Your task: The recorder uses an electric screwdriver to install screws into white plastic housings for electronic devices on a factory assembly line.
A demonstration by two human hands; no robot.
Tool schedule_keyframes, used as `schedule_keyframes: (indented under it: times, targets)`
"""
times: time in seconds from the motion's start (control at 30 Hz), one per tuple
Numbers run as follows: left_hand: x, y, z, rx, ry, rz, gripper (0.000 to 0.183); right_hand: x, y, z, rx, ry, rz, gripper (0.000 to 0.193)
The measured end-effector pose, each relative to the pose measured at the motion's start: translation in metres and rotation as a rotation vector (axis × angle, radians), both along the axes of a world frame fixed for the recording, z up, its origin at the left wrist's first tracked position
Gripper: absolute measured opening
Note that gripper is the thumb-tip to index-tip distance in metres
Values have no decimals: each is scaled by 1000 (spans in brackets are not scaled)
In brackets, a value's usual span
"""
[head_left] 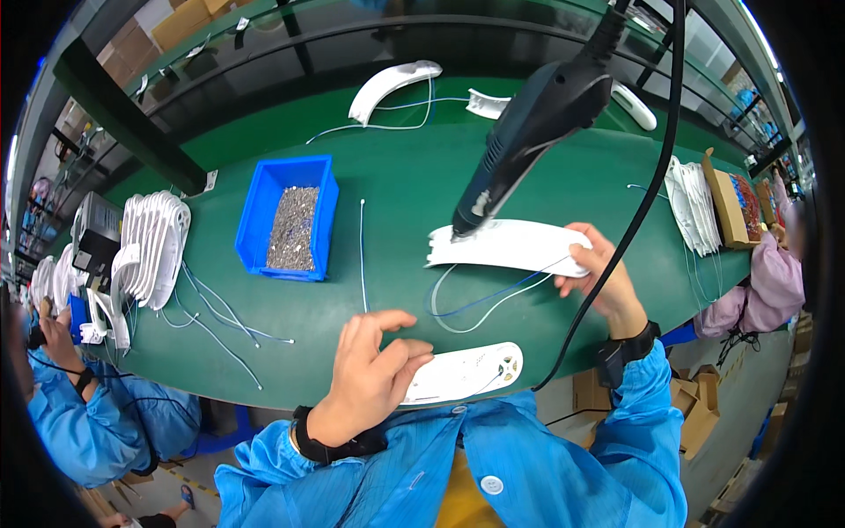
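In my right hand (603,268) is the right end of a curved white plastic shell (515,245), gripped between thumb and fingers. The tip of a hanging black electric screwdriver (519,132) meets the shell near its left end. A blue and a white wire (458,327) loop below the shell. My left hand (370,374) is closed, thumb and index fingertips together at the left end of a flat white panel (466,372); anything between them is too small to make out. The panel lies near the table's front edge, with round metallic parts at its right end.
A blue bin (249,233) of small screws stands left of centre, beside a loose cable (363,255). White shells stand stacked at left (158,242) and right (694,207). A black cord (656,176) crosses before my right wrist. Co-workers sit on both sides.
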State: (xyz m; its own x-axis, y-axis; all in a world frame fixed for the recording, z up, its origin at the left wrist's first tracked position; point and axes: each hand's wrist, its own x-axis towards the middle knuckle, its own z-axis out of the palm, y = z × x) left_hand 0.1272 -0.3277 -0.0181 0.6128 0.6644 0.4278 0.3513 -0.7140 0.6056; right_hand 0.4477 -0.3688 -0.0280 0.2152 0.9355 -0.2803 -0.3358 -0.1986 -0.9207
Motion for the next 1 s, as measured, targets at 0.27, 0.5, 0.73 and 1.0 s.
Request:
schedule_keyframes:
  times: [0.27, 0.5, 0.73, 1.0]
  targets:
    - [-4, 28, 1, 60, -42, 56, 11, -43, 1, -6, -21, -200, 451, 36]
    - [-13, 48, 0, -41, -92, 52, 7, -56, 25, 25, 154, -986, 817, 37]
    - [-5, 61, 4, -68, -149, -53, 8, -31, 45, 31, 45, -871, 985, 31]
    - [7, 76, 6, -104, -20, -223, 8, -63, 27, 20, 229, -1060, 673, 70]
